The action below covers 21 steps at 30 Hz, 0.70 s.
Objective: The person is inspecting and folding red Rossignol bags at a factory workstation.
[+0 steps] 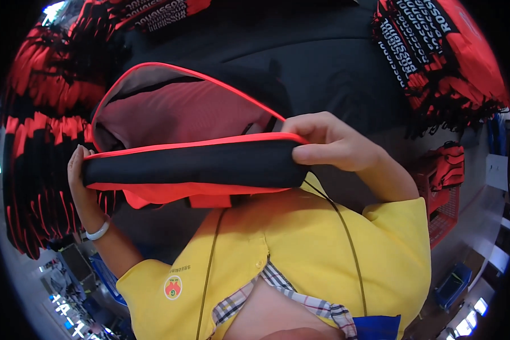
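Observation:
A black and red bag (192, 164) lies across in front of me, its mouth gaping and edged with bright red trim. Grey lining shows inside, and a reddish panel forms the far inner side. My left hand (80, 173) grips the bag's near edge at its left end, with a white bangle on the wrist. At the other end, my right hand (337, 144) pinches the red-trimmed corner between thumb and fingers. The near black side stands raised between both hands, with red fabric hanging below it. The bag's underside is hidden.
Beneath the bag spreads a dark work table (328, 73). Stacked black-and-red bag pieces (42, 175) line the left side. Another stack (442, 62), with white lettering and dangling straps, sits far right. A red plastic crate (444, 218) holding red items stands beyond my right elbow.

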Motion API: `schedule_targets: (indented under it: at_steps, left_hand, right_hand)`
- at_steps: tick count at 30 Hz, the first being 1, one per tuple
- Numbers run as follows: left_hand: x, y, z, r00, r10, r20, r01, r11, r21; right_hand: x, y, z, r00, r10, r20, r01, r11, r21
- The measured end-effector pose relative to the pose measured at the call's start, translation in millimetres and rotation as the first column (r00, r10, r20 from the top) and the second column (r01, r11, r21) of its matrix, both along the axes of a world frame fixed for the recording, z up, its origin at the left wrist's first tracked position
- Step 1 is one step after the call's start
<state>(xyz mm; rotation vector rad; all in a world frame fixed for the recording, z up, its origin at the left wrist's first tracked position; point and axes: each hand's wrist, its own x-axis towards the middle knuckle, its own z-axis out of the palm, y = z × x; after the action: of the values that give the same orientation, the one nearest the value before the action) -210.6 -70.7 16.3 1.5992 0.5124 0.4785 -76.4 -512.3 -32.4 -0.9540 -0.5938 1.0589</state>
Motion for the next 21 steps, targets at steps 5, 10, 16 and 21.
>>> schedule_targets:
  at_steps: [5, 10, 16, 21]
  left_hand:
    - [7.4, 39.6, -7.0, 0.989, -0.137, -0.064, 0.133, 0.99, -0.056]
    - [9.4, 64.7, -19.3, 0.984, -0.177, -0.02, 0.171, 0.97, -0.171]
    - [2.4, 117.2, -30.4, 0.987, -0.118, 0.112, 0.153, 0.907, -0.391]
    - [-19.8, 110.9, -34.2, 0.987, -0.159, 0.029, 0.161, 0.946, -0.28]
  right_hand:
    - [-16.1, 19.9, -9.8, 0.98, -0.033, -0.197, 0.057, 0.992, 0.114]
    - [-10.2, 19.8, -16.4, 0.997, 0.05, -0.055, -0.049, 0.999, 0.013]
    - [11.8, 67.8, 5.1, 0.977, 0.168, -0.135, -0.13, 0.958, 0.255]
    - [-32.9, 56.3, 6.4, 0.826, 0.076, 0.559, -0.308, 0.891, 0.335]
